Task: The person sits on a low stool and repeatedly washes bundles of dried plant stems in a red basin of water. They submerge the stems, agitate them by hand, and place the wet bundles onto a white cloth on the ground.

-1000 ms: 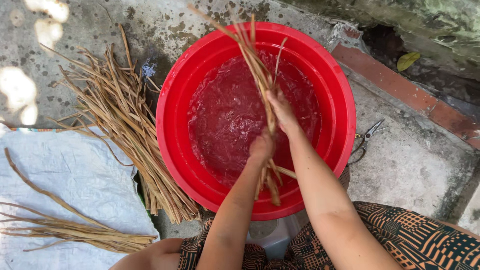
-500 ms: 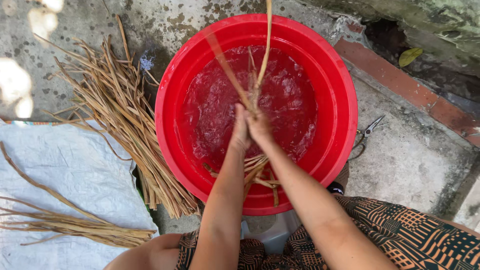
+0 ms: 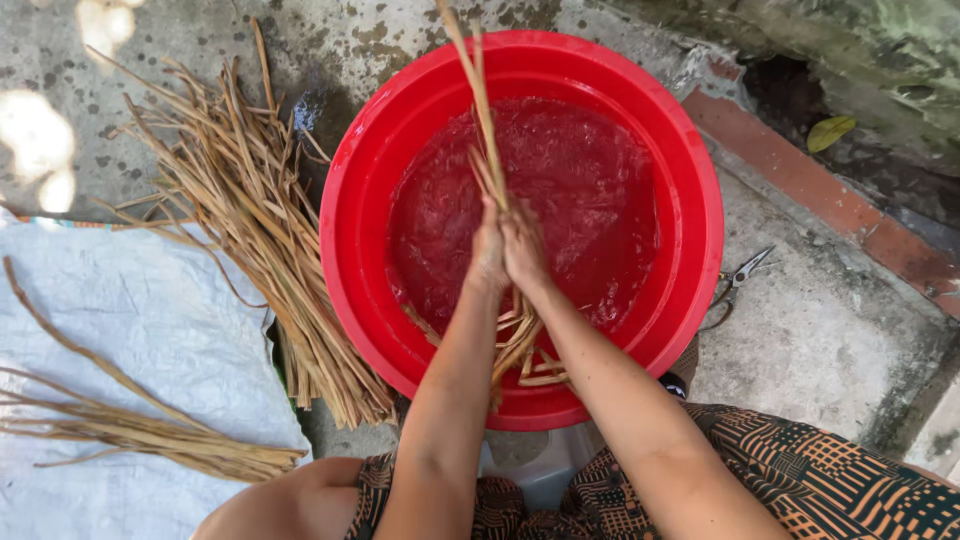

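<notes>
Your 2 hands are side by side over the red tub (image 3: 370,215). Your left hand (image 3: 487,256) and your right hand (image 3: 524,250) are both closed tight around the straw bunch (image 3: 483,120). The bunch sticks up past your hands and hangs down below them, over the tub's near rim. Under your hands is red water (image 3: 580,200). Left of your hands, more straw (image 3: 250,230) lies on the ground, and a white sheet (image 3: 140,330). Right of your hands, scissors (image 3: 738,283) lie beside the tub.
</notes>
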A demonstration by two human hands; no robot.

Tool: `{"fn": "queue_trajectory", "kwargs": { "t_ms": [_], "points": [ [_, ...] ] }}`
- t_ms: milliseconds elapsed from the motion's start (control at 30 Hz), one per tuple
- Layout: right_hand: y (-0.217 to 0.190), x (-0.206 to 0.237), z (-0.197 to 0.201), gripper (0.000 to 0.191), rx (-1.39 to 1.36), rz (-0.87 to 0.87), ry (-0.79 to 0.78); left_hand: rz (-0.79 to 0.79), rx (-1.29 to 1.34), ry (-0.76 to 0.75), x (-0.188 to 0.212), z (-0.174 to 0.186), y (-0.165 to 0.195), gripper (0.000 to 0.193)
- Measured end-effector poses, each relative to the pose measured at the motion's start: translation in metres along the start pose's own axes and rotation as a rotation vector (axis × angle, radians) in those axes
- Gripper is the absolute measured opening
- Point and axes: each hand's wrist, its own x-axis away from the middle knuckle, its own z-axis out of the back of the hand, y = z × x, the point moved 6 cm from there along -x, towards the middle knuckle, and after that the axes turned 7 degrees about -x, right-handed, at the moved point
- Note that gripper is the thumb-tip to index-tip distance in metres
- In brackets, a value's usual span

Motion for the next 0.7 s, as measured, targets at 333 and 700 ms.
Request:
{"fn": "queue_trajectory", "kwargs": {
  "t_ms": [333,700],
  "points": [
    [0.023,-0.02,0.051,0.06,0.291,-0.127,-0.052,-0.111,-0.484,0.0,0.013,-0.024,-0.006,0.057],
    [0.003,-0.032,0.057,0.088,0.057,0.052,-0.021,-0.19,-1.219,-0.066,0.016,-0.026,-0.043,0.056]
  ]
}}
